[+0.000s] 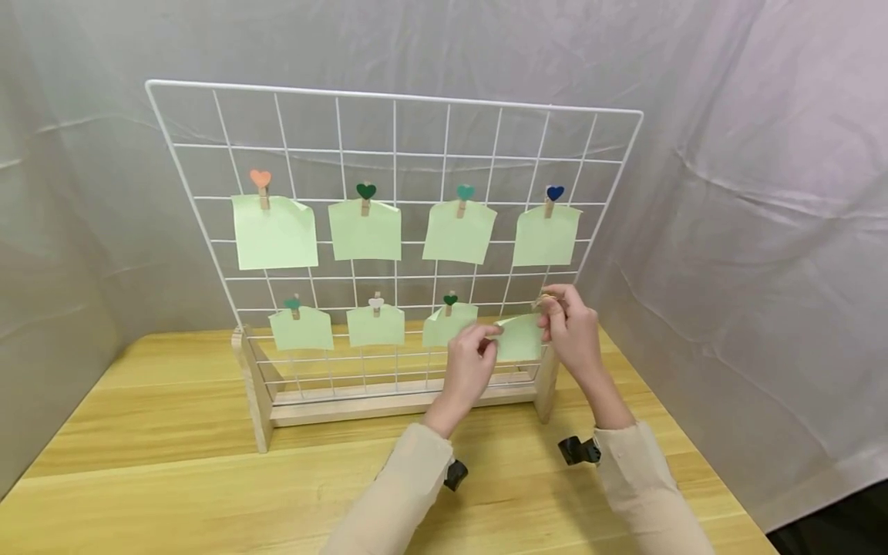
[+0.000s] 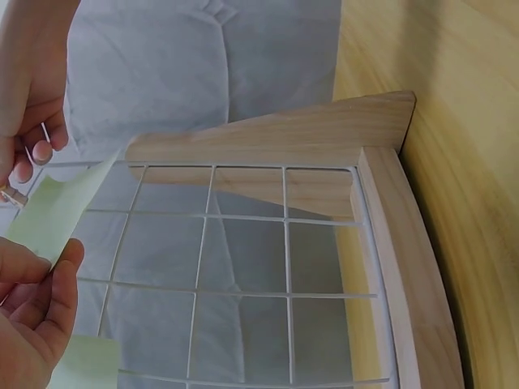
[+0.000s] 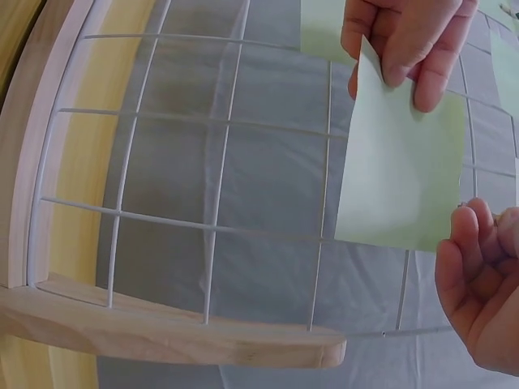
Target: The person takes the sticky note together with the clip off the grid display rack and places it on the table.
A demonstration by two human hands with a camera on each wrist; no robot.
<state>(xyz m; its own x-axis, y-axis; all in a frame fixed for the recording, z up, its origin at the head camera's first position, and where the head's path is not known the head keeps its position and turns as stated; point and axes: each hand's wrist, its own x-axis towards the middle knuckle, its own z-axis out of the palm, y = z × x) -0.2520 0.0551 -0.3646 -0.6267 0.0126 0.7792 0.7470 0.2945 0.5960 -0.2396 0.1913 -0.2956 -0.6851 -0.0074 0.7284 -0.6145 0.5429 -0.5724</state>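
Observation:
My left hand (image 1: 470,371) pinches the left edge of a pale green paper note (image 1: 520,341) between thumb and fingers. It holds the note in front of the lower right part of a white wire grid (image 1: 394,266). At the note's upper right, my right hand (image 1: 574,327) pinches a small wooden clothespin (image 2: 13,194), mostly covered by the fingers. In the right wrist view the note (image 3: 401,174) hangs in front of the wires, with the right fingertips at its corner. Directly above, another note (image 1: 546,239) hangs from a clothespin with a blue heart (image 1: 555,193).
Several more green notes (image 1: 275,235) hang in two rows on the grid, each under a heart-topped clothespin (image 1: 260,179). A wooden stand (image 1: 253,393) carries the grid on a wood-grain table (image 1: 173,493). Grey cloth (image 1: 777,254) surrounds it. Black wrist devices (image 1: 579,450) sit at both sleeves.

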